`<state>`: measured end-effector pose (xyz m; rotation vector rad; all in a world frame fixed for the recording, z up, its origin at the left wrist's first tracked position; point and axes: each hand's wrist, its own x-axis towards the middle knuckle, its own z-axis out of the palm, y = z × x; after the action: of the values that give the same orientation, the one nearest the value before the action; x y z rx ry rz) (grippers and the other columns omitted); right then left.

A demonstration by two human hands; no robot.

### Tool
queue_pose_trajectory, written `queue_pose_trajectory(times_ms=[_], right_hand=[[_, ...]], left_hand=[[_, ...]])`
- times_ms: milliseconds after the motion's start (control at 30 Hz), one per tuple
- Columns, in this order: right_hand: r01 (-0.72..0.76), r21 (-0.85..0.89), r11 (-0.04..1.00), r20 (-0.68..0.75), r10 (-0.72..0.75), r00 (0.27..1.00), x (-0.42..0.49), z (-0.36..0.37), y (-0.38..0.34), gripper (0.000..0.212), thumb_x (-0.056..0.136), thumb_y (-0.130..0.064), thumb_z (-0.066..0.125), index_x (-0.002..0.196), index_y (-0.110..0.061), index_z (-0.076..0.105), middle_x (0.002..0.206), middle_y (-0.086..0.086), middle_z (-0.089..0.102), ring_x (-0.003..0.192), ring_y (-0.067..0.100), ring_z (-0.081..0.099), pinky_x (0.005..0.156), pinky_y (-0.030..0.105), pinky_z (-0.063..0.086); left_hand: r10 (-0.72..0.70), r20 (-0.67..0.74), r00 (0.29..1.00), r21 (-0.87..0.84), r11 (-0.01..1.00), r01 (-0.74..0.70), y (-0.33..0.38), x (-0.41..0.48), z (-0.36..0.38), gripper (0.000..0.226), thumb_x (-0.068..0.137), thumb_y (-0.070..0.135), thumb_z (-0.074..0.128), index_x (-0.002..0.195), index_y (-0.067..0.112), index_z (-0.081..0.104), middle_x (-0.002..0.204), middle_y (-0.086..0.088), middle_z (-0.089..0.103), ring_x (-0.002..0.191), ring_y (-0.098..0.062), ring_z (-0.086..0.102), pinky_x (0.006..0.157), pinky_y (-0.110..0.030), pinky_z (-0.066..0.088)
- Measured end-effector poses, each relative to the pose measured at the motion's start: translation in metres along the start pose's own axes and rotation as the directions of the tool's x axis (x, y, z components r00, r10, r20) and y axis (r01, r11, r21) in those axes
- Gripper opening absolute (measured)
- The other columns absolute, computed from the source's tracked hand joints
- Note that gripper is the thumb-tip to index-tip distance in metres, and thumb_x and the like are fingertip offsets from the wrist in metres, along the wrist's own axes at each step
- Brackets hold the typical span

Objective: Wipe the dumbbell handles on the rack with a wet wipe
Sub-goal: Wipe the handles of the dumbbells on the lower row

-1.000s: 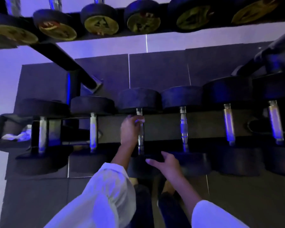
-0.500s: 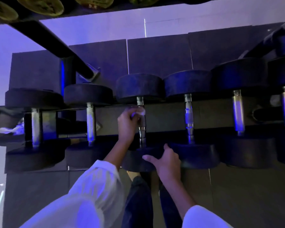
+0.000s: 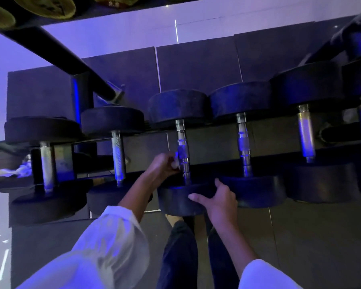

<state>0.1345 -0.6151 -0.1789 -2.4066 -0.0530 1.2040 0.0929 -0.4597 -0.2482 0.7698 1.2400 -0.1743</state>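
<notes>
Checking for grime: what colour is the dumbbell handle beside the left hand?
Silver metal handle, knurled mid-section, reflecting blue light; the head view shows it.

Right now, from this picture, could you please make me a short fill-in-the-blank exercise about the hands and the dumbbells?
1. The left hand holds the wet wipe against the handle of the ___ dumbbell from the left on this shelf.
2. The right hand rests on the ___ head of that dumbbell.
3. Both sleeves are ___ in colour.
Missing words: third; near; white.
</notes>
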Motion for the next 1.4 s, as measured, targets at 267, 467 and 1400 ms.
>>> queue_pose_trajectory(times_ms=[267, 467, 1400], right_hand=[[0.007, 0.016, 1.0, -0.021, -0.007, 1.0, 0.001, 0.002, 0.001, 0.087, 0.066, -0.035, 0.081, 0.138, -0.007, 0.041, 0.127, 0.014, 0.057, 0.119, 0.03, 0.051, 0.09, 0.034, 0.043], [-0.001, 0.048, 0.999, -0.017, 0.002, 1.0, 0.0, 0.001, 0.001, 0.092, 0.064, -0.034, 0.083, 0.14, -0.008, 0.038, 0.131, 0.014, 0.055, 0.122, 0.029, 0.049, 0.093, 0.034, 0.041], [-0.011, 0.138, 0.99, -0.022, 0.014, 1.0, -0.002, 0.003, 0.012, 0.096, 0.06, -0.044, 0.082, 0.142, -0.017, 0.037, 0.129, 0.01, 0.058, 0.119, 0.027, 0.052, 0.089, 0.035, 0.044]], left_hand=[[0.101, -0.042, 0.994, -0.351, 0.93, -0.109, 0.03, 0.031, 0.021, 0.037, 0.099, 0.033, 0.029, 0.074, 0.014, 0.049, 0.049, 0.002, 0.049, 0.043, -0.009, 0.042, 0.047, -0.022, 0.036], [-0.083, 0.181, 0.98, -0.054, 0.994, 0.094, -0.001, 0.022, 0.0, 0.061, 0.097, 0.047, 0.015, 0.095, 0.005, 0.06, 0.073, -0.012, 0.066, 0.065, -0.023, 0.056, 0.067, -0.031, 0.042], [0.404, 0.816, 0.414, 0.56, -0.73, -0.391, 0.019, 0.025, 0.0, 0.037, 0.087, 0.027, 0.039, 0.095, 0.009, 0.07, 0.096, -0.009, 0.07, 0.1, -0.024, 0.066, 0.104, -0.037, 0.03]])
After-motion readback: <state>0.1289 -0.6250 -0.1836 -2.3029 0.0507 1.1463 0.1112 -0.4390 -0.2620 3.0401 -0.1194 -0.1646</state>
